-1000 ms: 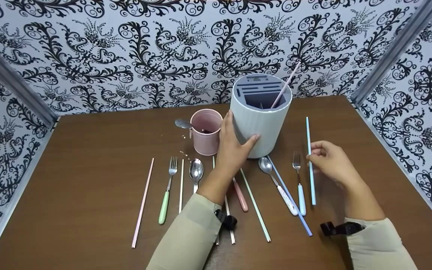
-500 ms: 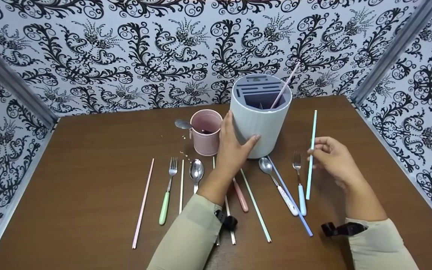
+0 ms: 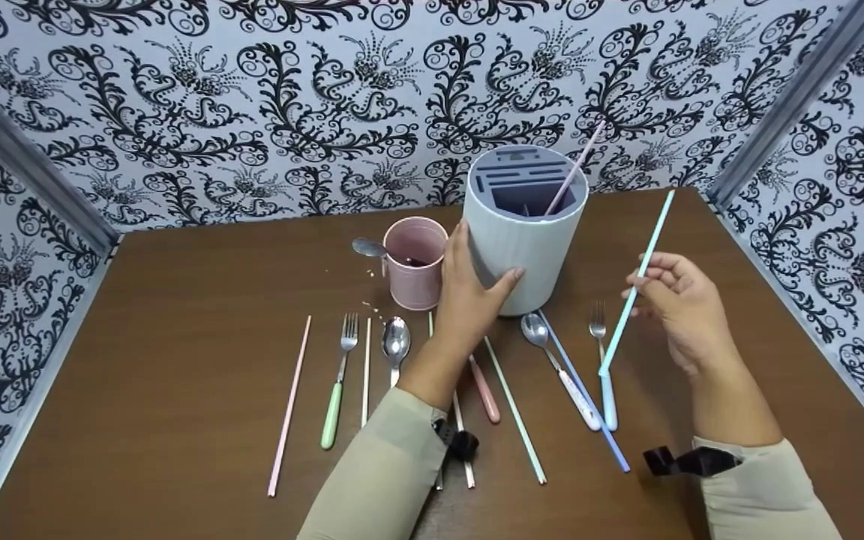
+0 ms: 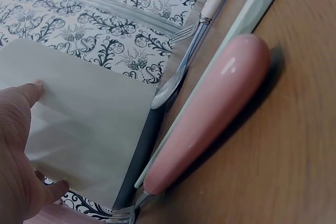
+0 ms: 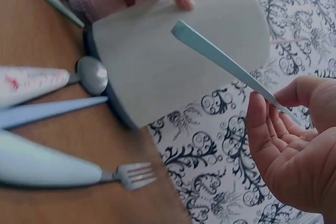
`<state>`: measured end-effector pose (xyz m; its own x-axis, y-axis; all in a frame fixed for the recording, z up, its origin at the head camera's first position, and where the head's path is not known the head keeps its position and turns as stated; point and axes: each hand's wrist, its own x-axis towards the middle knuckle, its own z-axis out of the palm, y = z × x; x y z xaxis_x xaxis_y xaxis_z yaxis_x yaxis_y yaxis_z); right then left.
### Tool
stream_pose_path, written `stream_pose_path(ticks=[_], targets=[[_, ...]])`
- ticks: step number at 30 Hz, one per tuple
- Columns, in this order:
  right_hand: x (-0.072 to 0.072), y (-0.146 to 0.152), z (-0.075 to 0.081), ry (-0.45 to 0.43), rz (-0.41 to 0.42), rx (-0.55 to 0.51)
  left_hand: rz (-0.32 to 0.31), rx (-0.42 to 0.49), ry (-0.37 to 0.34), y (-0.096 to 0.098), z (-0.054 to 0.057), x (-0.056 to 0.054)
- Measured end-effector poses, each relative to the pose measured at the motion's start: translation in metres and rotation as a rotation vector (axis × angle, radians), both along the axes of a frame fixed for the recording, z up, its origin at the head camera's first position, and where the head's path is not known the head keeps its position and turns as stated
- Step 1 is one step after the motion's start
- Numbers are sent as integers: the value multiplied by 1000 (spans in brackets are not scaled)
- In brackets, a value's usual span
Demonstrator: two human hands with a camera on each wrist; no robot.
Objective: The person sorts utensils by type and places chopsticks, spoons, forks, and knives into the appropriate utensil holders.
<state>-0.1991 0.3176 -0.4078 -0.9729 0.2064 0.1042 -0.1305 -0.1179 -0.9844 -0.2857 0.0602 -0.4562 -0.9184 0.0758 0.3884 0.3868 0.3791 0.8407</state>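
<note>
My left hand (image 3: 469,300) holds the side of a pale cylindrical cutlery holder (image 3: 529,255), thumb on its front and fingers around its left side. A pink chopstick (image 3: 576,169) leans in the holder's large compartment. To the right, my right hand (image 3: 683,304) pinches a light-blue chopstick (image 3: 646,259) between thumb and fingers. The chopstick slants, its lower end overlapping the handle of a blue-handled fork (image 3: 608,397) in the head view. In the right wrist view, this chopstick (image 5: 226,62) crosses in front of the holder (image 5: 173,61).
A pink cup (image 3: 415,281) with a spoon over its rim stands left of the holder. On the brown table (image 3: 162,360) lie a green-handled fork (image 3: 333,405), spoons, a pink handle (image 3: 486,394) and several chopsticks. Patterned walls surround the table.
My right hand has raised the light-blue chopstick and tilted its upper end to the right. My left hand stays on the cutlery holder.
</note>
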Motion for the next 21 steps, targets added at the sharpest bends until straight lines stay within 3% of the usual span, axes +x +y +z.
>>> stream_pose_path(ticks=[13, 21], targets=[[-9, -21, 45, 175, -110, -183, 9, -4, 1, 0, -2, 0], [-20, -23, 70, 260, -135, -320, 12, -7, 2, 1, -1, 0]])
